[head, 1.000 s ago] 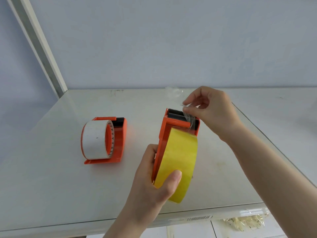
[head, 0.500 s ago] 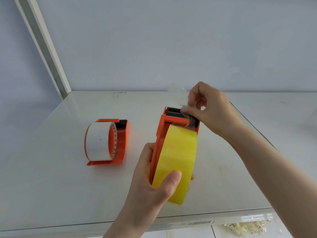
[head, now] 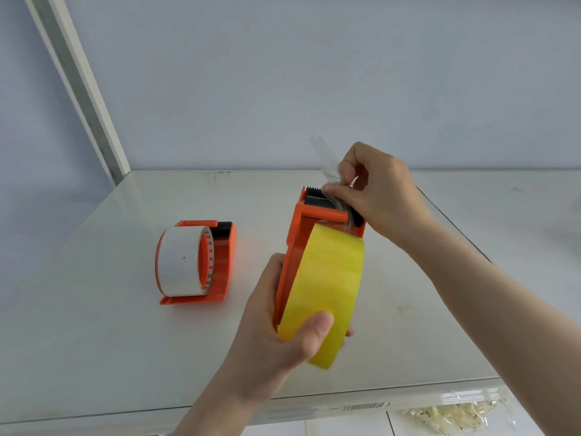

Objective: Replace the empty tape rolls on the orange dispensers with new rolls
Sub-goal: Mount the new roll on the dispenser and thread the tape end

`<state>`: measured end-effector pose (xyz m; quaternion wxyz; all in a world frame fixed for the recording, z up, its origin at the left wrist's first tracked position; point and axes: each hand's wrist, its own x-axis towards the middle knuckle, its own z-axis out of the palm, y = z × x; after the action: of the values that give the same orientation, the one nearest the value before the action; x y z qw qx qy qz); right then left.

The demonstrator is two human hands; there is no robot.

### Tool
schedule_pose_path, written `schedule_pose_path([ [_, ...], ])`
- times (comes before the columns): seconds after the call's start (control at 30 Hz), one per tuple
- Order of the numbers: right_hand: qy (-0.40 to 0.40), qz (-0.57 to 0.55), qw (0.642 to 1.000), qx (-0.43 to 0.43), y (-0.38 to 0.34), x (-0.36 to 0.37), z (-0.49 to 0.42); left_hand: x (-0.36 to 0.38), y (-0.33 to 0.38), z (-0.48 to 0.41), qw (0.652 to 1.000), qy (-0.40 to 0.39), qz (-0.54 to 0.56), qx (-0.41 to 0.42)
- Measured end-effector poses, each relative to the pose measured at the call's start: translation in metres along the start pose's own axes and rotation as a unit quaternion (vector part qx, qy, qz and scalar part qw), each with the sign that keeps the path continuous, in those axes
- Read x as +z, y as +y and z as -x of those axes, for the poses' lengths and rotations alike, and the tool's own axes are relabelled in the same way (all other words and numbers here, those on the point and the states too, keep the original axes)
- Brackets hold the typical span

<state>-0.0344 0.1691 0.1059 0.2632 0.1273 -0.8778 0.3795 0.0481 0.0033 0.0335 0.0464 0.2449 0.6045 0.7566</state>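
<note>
Progress judged as late stage: both orange plastic tape dispensers carry full-looking rolls. One orange dispenser (head: 220, 262) is set on the white glossy surface (head: 94, 309), well left of the hands, loaded with a wide white roll of tape (head: 180, 261); that unit looks finished, though the threading of its tape end cannot be confirmed.

Second orange handheld dispenser (head: 301, 243) is held upright above the surface with a yellow glossy roll of tape (head: 327, 287) mounted. Left hand (head: 276, 335) grip is closed around the lower frame and roll, thumb pressed on the yellow face. Right hand (head: 377, 190) grip is pinched together on the clear crumpled tape end (head: 327, 160) at the black roller and serrated cutter (head: 314, 187).

Remaining work, as judged: tape end to be laid flat over the roller to the cutter, excess trimmed, dispenser set down.

Hard to make out:
- tape path under the orange crossbar, covered by right-hand fingers
- hub seating of the yellow roll, hidden behind the roll
- old empty cores not in view
- pale bagged material below the front edge, cut off, unidentified
</note>
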Motion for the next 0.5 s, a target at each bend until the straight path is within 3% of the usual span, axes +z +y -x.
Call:
schedule_pose_path([
  [0.13,-0.02,-0.061,0.997,0.034,0.0,-0.002,-0.006,0.002,-0.002,-0.002,1.0,-0.014,-0.017,-0.006],
  [0.3,0.036,-0.024,0.998,0.049,0.0,0.003,-0.016,0.003,-0.001,0.004,0.999,-0.024,-0.038,-0.024],
  [0.4,0.029,-0.012,0.997,0.065,-0.003,0.005,-0.02,0.01,-0.004,0.009,0.998,-0.027,-0.06,-0.023],
  [0.5,0.017,-0.085,0.99,0.112,0.001,-0.003,-0.022,0.009,-0.005,0.012,0.998,-0.017,-0.063,-0.024],
])
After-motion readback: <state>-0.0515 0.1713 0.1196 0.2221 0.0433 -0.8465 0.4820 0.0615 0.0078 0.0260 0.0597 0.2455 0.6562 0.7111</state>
